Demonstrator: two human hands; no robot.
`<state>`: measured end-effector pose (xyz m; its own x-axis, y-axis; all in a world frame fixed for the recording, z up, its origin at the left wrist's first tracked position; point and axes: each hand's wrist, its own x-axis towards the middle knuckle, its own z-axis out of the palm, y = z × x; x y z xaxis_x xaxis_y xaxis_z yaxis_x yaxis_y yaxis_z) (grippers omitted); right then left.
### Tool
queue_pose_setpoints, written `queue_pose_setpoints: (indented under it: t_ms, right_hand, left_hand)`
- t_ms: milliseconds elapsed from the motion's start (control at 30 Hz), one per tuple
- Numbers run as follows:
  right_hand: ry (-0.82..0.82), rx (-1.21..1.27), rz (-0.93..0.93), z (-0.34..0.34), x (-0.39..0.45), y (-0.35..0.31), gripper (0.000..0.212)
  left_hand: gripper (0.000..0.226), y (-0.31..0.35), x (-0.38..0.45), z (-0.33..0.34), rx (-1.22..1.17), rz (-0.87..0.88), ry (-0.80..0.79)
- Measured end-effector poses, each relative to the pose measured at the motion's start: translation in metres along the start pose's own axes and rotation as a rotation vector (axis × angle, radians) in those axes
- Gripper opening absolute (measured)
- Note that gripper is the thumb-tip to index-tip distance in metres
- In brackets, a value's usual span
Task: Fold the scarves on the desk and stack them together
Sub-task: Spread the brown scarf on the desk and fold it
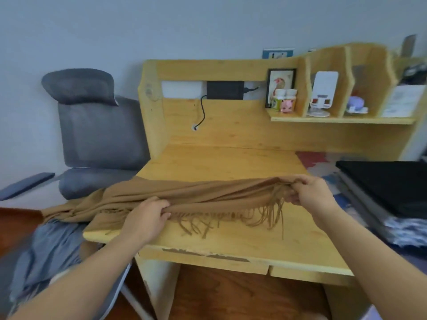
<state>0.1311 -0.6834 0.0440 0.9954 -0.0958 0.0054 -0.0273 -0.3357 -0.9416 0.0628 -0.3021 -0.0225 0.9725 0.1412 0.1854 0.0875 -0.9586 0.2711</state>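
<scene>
While both hands pinch its fringed end, the tan scarf [184, 195], a soft knit with long tassels, hangs just above the pale wooden desk [231, 162]. The left hand [144, 219], at 7 o'clock, curls fingers and thumb round a bunched fold; the right hand [312, 192], at 3 o'clock, grips the gathered corner. Toward 9 o'clock the cloth trails off the desk edge onto a grey padded chair [99, 132]. At 3 o'clock lies a flat black folded fabric [388, 183] on a stack.

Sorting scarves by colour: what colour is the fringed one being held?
The fringed scarf is tan brown, seen in the head view.
</scene>
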Motion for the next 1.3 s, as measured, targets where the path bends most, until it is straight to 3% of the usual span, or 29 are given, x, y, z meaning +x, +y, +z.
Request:
queue_pose_setpoints:
  t_ms: [167,333,400,533,600,667,733,767,800,867,900,933,1000,1100,1167,1300]
  right_hand:
    - [-0.101,-0.035,0.150,-0.003,0.011,0.012,0.030]
    - [-0.132,-0.040,0.127,-0.001,0.016,0.016,0.031]
    - [-0.144,-0.042,0.157,0.001,0.016,0.015,0.033]
    - [-0.142,0.056,0.259,0.005,0.014,0.015,0.029]
    - [-0.149,0.096,0.322,0.010,0.009,0.015,0.030]
    - [-0.073,-0.097,0.284,0.019,0.003,0.017,0.035]
    - [0.013,-0.406,0.033,0.031,-0.011,0.015,0.047]
    - [-0.084,-0.443,-0.136,0.040,-0.025,0.011,0.049]
    - [-0.291,-0.414,-0.269,0.051,-0.042,0.007,0.051]
    - [-0.740,-0.431,-0.418,0.083,-0.078,-0.007,0.076]
    - [-0.838,-0.458,-0.486,0.100,-0.092,-0.008,0.078]
    - [-0.838,-0.439,-0.548,0.117,-0.100,-0.008,0.062]
    - [-0.612,-0.405,-0.562,0.137,-0.090,-0.016,0.020]
    - [-0.408,-0.348,-0.448,0.133,-0.061,-0.036,0.036]
    - [-0.423,-0.336,-0.517,0.123,-0.052,-0.052,0.037]
    - [-0.543,-0.363,-0.634,0.106,-0.052,-0.087,0.029]
  left_hand:
    - [0.018,-0.016,-0.006,-0.009,-0.246,-0.042,0.171]
    - [0.019,-0.009,0.007,-0.067,-0.288,-0.019,0.406]
    - [0.015,-0.001,0.006,-0.096,-0.393,0.030,0.204]
    - [0.021,0.017,-0.025,-0.113,-0.101,0.243,-0.792]
    - [0.030,0.022,-0.045,-0.096,0.038,0.216,-0.996]
    - [0.035,0.023,-0.057,-0.077,0.005,0.192,-0.935]
    - [0.035,0.028,-0.065,-0.063,-0.173,0.190,-0.741]
    - [0.034,0.034,-0.066,-0.058,-0.254,0.188,-0.625]
    - [0.033,0.043,-0.066,-0.055,-0.309,0.185,-0.514]
    - [0.027,0.067,-0.065,-0.052,-0.369,0.207,-0.330]
    - [0.024,0.079,-0.064,-0.051,-0.359,0.229,-0.243]
    - [0.020,0.088,-0.063,-0.052,-0.325,0.254,-0.152]
    - [0.011,0.089,-0.061,-0.053,-0.255,0.298,-0.020]
    - [0.021,0.057,-0.063,-0.050,-0.081,0.163,-0.044]
    - [0.013,0.023,-0.062,-0.046,0.159,0.045,0.030]
    - [0.012,-0.039,-0.052,-0.066,0.006,-0.285,0.236]
